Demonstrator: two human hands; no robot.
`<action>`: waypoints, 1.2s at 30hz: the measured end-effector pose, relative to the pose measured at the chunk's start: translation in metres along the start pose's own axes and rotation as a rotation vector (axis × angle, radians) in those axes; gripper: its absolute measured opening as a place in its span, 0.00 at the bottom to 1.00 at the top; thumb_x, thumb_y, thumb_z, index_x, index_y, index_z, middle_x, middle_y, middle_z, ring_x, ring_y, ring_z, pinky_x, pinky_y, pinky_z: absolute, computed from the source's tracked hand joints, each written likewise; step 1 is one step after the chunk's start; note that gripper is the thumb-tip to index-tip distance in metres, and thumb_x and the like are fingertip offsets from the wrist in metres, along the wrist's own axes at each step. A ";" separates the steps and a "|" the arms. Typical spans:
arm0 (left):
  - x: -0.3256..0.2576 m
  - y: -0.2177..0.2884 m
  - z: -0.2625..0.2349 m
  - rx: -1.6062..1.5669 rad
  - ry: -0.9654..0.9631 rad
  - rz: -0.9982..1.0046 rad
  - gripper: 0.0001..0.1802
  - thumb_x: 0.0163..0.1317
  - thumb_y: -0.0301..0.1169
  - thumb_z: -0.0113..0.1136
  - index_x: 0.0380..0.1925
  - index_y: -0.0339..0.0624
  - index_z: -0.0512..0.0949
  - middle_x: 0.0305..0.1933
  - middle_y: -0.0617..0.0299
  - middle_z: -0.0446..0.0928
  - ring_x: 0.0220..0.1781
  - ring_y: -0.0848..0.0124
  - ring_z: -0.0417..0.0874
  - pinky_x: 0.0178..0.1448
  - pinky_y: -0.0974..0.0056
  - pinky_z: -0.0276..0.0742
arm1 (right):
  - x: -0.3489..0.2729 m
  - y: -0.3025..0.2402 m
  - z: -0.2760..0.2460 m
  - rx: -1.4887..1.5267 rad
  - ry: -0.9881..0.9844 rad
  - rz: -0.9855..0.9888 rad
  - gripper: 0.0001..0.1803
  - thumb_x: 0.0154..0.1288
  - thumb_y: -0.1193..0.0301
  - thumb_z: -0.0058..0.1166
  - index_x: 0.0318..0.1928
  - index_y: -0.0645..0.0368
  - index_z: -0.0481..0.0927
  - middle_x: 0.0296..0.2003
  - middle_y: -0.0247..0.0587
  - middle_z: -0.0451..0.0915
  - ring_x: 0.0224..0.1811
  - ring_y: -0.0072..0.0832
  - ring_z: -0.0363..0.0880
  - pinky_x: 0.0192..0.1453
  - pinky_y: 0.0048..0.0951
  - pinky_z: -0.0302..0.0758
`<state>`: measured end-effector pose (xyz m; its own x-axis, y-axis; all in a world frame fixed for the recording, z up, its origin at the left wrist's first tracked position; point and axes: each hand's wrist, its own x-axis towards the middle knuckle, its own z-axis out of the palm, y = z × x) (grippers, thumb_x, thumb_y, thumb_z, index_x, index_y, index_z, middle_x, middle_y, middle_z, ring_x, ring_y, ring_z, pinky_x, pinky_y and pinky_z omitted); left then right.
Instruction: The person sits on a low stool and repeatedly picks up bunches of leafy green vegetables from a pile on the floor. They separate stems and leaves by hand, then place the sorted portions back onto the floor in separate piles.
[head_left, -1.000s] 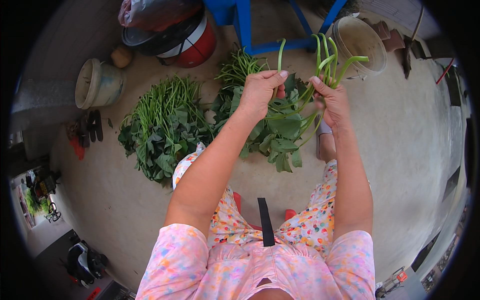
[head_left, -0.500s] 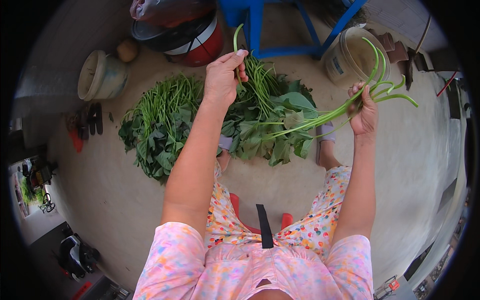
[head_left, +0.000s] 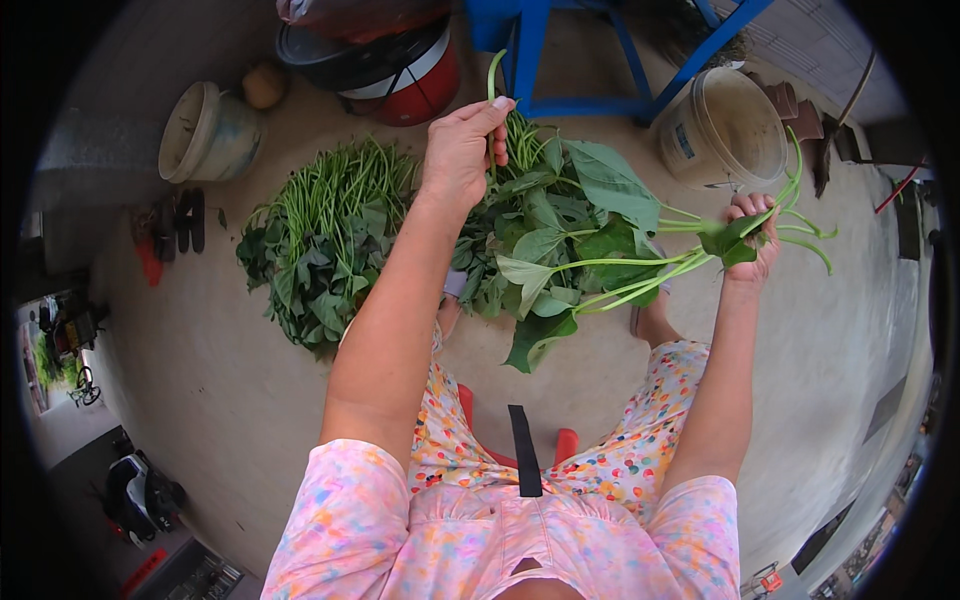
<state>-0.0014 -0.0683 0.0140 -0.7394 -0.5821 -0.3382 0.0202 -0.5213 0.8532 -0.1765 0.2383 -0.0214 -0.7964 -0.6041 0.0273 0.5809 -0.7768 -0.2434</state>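
Observation:
My left hand (head_left: 462, 150) is closed in a pinch round a thick green leaf stem (head_left: 496, 72) that sticks up past the thumb. It is over the far part of a leafy pile (head_left: 500, 285) of long-stemmed greens. At the right, my right hand (head_left: 752, 240) grips a bunch of leafy stems (head_left: 650, 285). Their curved bare ends stick out beyond the fist, and their broad leaves reach left toward the pile. One leaf partly covers the right fingers. A second pile of greens (head_left: 330, 235), stems pointing away from me, lies on the floor at the left.
Beyond the piles stand a red and black bucket (head_left: 425, 85) and a blue metal frame (head_left: 585, 105). A pale bucket (head_left: 725, 125) is at the far right, another tub (head_left: 210, 130) at the far left. Dark slippers (head_left: 190, 220) lie below it. A red stool (head_left: 566, 445) is under me.
My right hand has moved right and slightly nearer with its bunch, drawing the leaves away from the pile. My left hand still pinches the stem; the view has shifted slightly.

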 end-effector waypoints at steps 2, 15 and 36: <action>0.000 -0.001 0.001 -0.002 0.003 -0.002 0.12 0.55 0.31 0.59 0.35 0.34 0.77 0.21 0.66 0.69 0.21 0.76 0.66 0.25 0.69 0.65 | 0.000 -0.001 0.000 0.004 0.006 0.005 0.07 0.62 0.68 0.47 0.32 0.59 0.69 0.26 0.34 0.63 0.30 0.25 0.60 0.33 0.24 0.63; -0.006 -0.005 0.010 -0.004 0.003 -0.085 0.08 0.51 0.29 0.63 0.28 0.35 0.77 0.17 0.67 0.70 0.15 0.78 0.67 0.18 0.74 0.63 | -0.003 0.011 0.012 -0.250 0.093 0.128 0.11 0.66 0.64 0.43 0.36 0.60 0.68 0.27 0.32 0.63 0.20 0.16 0.60 0.23 0.18 0.60; -0.046 -0.082 0.062 0.682 -0.293 0.153 0.09 0.45 0.24 0.63 0.30 0.38 0.81 0.17 0.63 0.74 0.21 0.81 0.68 0.26 0.73 0.66 | 0.000 0.104 0.040 -0.737 0.492 0.206 0.14 0.57 0.61 0.56 0.31 0.58 0.72 0.21 0.27 0.65 0.14 0.13 0.59 0.14 0.14 0.53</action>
<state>-0.0111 0.0397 -0.0155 -0.9123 -0.3778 -0.1578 -0.2130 0.1087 0.9710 -0.1095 0.1505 -0.0077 -0.7687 -0.4430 -0.4613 0.5997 -0.2485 -0.7607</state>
